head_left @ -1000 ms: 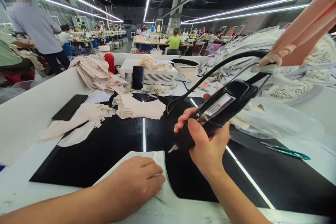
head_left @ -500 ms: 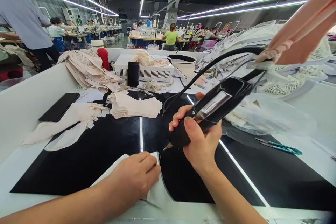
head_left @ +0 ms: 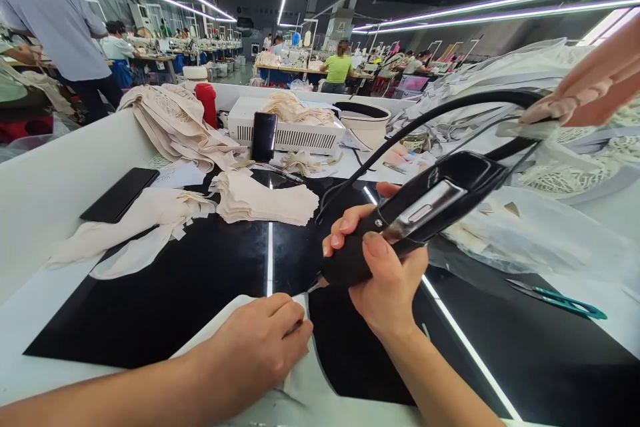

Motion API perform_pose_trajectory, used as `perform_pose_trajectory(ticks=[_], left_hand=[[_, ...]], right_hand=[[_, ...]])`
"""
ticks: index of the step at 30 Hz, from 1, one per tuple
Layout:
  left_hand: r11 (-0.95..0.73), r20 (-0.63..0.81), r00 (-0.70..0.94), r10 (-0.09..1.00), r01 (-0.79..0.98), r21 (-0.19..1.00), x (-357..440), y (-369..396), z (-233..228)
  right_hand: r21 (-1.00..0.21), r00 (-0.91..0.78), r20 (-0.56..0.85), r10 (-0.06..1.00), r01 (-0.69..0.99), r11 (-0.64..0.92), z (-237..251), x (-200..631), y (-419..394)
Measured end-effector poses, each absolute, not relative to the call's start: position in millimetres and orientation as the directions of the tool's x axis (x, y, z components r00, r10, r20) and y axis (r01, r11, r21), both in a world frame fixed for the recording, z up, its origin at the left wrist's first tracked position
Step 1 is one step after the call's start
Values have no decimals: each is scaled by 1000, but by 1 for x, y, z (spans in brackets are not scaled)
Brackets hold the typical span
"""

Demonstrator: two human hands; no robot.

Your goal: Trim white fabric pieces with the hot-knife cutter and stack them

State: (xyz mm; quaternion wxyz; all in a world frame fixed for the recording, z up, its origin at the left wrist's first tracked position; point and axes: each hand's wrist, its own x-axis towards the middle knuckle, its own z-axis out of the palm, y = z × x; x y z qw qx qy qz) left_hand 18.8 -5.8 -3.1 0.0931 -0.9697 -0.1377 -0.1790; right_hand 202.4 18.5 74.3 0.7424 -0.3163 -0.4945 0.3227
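Observation:
My right hand (head_left: 387,277) is wrapped round a black corded handheld cutter (head_left: 430,203) with a silver switch strip, its thumb on the near side. The cutter slants down to the left, and its pointed metal tip is at the upper edge of a white cloth piece (head_left: 305,373). Fingers bent together, my left hand (head_left: 265,340) presses and grips that cloth close to the tip. Part of the cloth is hidden under this hand and forearm. Beneath both hands lies a glossy black mat (head_left: 165,320).
Thread snips (head_left: 560,297) lie to the right, by a clear plastic bag (head_left: 525,233). Stacked cream pieces (head_left: 267,199), a dark phone (head_left: 120,195) and a vented white box (head_left: 300,139) stand behind. The cutter's cord (head_left: 450,101) loops up to a pink cloth tie (head_left: 595,90).
The view has shifted slightly, so most things appear further right. Both hands keep their grips, and the cutter's tip stays close to the cloth's edge.

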Motion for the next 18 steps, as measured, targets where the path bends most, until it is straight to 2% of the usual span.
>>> perform_pose_trajectory(ticks=[5,13,18], left_hand=[[-942,392,899,194,282,-182,20,-5,3],[-945,412,882,231,304,-120,19,-6,2],[-936,423,880,215,309,-168,17,-5,7]], right_hand=[[-764,299,551,779,-193,615,74,202,18],[-779,289,536,793,-194,597,74,199,15],[-770,293,551,781,-181,611,71,197,14]])
